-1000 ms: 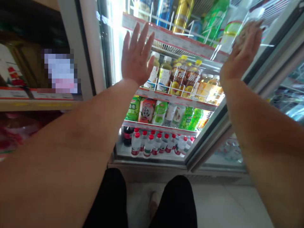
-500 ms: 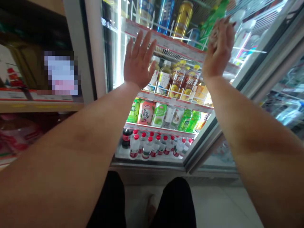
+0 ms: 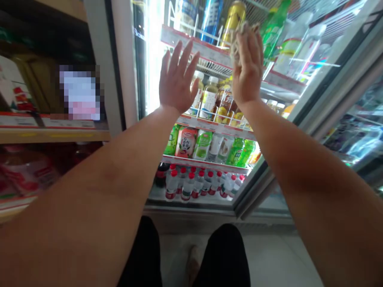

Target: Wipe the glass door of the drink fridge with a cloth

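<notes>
My right hand (image 3: 248,73) holds a crumpled, pale cloth (image 3: 236,46), partly hidden behind its fingers, raised before the drinks fridge. A gold can (image 3: 235,18) and a green bottle (image 3: 277,32) stand on the shelf behind it. My left hand (image 3: 178,81) is raised flat with fingers spread, in front of the shelf strip and holding nothing. It seems to rest on clear glass, though the contact is hard to make out. Close by its thumb are bottles with white caps (image 3: 208,97).
Green and pink drink bottles (image 3: 186,142) fill a lower shelf, and red-capped water bottles (image 3: 188,186) stand at the bottom. A metal door frame (image 3: 260,187) slants along the right. Shelves with goods (image 3: 54,135) are at the left. My knees (image 3: 226,255) are below.
My right hand has moved left with the cloth, from the green bottle towards the gold can. My left hand stays in nearly the same place; the view has shifted slightly.
</notes>
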`<state>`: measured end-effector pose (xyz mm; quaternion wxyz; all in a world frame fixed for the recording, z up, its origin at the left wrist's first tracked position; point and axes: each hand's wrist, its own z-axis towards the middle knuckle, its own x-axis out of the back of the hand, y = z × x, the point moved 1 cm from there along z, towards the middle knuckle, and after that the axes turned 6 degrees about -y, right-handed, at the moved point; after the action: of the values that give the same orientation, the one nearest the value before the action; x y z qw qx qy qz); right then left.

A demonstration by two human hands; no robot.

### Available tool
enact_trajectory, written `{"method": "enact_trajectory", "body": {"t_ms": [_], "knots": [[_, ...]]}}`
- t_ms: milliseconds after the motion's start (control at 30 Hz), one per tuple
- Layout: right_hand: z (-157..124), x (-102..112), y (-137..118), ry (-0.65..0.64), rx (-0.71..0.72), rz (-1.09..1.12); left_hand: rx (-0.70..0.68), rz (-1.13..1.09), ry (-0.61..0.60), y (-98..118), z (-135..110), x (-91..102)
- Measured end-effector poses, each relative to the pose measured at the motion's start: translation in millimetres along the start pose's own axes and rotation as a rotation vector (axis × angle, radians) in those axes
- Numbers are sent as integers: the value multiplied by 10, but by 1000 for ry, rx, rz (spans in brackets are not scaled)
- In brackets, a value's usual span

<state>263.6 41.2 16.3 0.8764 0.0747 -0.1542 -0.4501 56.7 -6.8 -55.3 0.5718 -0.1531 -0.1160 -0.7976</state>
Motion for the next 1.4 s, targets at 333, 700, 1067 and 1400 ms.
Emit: {"method": "enact_trajectory", "body": {"t_ms": [333, 700, 1067, 1400], "knots": [[274, -53, -330, -42, -22, -28, 21, 13, -21, 7, -11, 37], [389, -110, -367, -99, 96, -63, 3, -30, 3, -17, -3, -6], [457, 32, -192, -168, 86, -26, 2, -54, 23, -25, 7, -2], [190, 4, -179, -139, 161, 123, -56, -41, 68, -73, -5, -22]]}}
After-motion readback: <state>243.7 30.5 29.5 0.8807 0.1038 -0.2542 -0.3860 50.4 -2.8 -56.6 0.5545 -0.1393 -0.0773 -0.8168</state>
